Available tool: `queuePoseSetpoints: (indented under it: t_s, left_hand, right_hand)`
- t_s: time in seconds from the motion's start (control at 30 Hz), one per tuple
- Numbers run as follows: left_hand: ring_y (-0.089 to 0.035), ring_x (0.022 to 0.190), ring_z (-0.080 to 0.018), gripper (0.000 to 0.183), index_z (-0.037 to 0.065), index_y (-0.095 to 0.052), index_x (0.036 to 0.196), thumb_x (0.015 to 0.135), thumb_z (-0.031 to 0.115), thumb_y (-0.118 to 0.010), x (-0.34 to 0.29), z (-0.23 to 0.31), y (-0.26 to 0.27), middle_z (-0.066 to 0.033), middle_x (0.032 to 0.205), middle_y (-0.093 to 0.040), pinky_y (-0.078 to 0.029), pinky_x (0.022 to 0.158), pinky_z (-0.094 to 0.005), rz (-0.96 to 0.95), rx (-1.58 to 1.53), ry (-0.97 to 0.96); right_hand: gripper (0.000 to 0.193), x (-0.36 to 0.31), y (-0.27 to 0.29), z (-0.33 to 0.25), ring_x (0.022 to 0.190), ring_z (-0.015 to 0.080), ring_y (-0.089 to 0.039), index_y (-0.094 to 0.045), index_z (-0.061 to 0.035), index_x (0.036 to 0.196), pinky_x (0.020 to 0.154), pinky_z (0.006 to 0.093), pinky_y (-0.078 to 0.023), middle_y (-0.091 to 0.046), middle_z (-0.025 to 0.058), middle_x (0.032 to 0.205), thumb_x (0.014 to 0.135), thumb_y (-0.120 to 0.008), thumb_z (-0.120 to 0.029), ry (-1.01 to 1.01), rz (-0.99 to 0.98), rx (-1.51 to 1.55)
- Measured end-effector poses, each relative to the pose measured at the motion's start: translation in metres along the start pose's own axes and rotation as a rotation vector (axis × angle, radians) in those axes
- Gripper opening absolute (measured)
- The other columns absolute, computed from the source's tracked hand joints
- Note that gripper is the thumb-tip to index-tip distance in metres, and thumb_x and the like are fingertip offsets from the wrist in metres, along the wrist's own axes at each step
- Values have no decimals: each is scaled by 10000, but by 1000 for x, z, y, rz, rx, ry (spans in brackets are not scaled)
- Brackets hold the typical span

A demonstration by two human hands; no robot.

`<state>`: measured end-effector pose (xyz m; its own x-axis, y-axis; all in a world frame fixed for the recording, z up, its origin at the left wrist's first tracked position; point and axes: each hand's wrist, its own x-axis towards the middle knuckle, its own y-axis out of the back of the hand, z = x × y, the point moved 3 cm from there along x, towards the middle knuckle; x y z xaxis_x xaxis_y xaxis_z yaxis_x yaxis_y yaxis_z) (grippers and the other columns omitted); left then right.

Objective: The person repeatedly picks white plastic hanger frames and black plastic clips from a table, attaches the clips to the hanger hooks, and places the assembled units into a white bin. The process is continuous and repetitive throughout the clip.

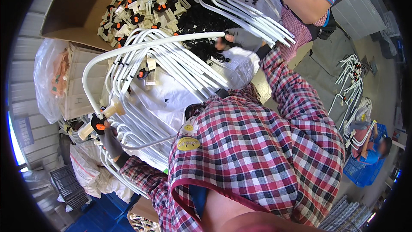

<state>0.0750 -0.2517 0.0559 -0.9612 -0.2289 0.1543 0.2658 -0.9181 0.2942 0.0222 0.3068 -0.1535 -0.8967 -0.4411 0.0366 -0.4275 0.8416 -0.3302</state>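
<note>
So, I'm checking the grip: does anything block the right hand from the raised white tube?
Nothing visible does: the right hand has its fingers at the end of the raised white tube. The small black parts lie beneath, not between.

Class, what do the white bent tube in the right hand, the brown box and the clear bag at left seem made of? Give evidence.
White bent tube: probably coated metal, smooth and glossy, from its even bends and bright sheen; plastic is possible.
Brown box: apparently cardboard, matt, judging by its thin brown walls.
Clear bag: plastic film, shiny and wrinkled, with orange contents showing through.
</note>
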Motion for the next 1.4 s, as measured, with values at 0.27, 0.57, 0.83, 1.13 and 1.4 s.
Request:
queuePoseSetpoints:
  t_s: [0.27, 0.57, 0.83, 1.13, 1.4]
  left_hand:
    - [-367, 630, -46, 227, 83, -556, 1140, 987, 245, -596, 16, -5, -3, 55, 777, -463, -307, 569, -218, -65, 5, 125]
    - [-393, 636, -50, 454, 87, -453, 1383, 965, 190, -597, 35, 4, -13, 26, 944, -477, -325, 546, -195, -259, -12, 21]
    - [-393, 621, -57, 375, 60, -530, 1285, 963, 247, -574, 54, 0, -33, 49, 761, -440, -307, 563, -217, -307, 73, 64]
    - [-398, 626, -20, 555, 74, -519, 1392, 897, 283, -660, 51, 73, -185, 63, 831, -504, -313, 527, -196, -775, 98, 36]
    - [-557, 1155, -168, 918, 8, -319, 1519, 780, 290, -784, 20, 119, -240, -92, 1364, -549, -455, 967, -295, -1238, -47, 34]
  right_hand:
    - [418, 0, 22, -23, 1022, 179, -654, -627, 14, 1154, 983, 332, -454, -722, 106, 1040, 972, -632, -361, -133, -303, -172]
    - [477, -16, 20, -32, 1018, 205, -660, -673, 46, 1091, 962, 340, -473, -726, 134, 1016, 967, -622, -412, -161, -474, -141]
    - [452, -46, 4, 1, 1004, 237, -672, -668, 60, 1106, 953, 381, -487, -730, 148, 995, 988, -594, -370, -258, -426, -6]
    - [266, 12, -70, -145, 742, 137, -640, -700, -99, 927, 755, 308, -467, -665, 8, 704, 918, -668, -363, 71, 529, -916]
    - [147, 58, -149, -187, 731, 219, -650, -643, -188, 732, 734, 336, -488, -609, 20, 638, 770, -684, -324, 917, 61, -1839]
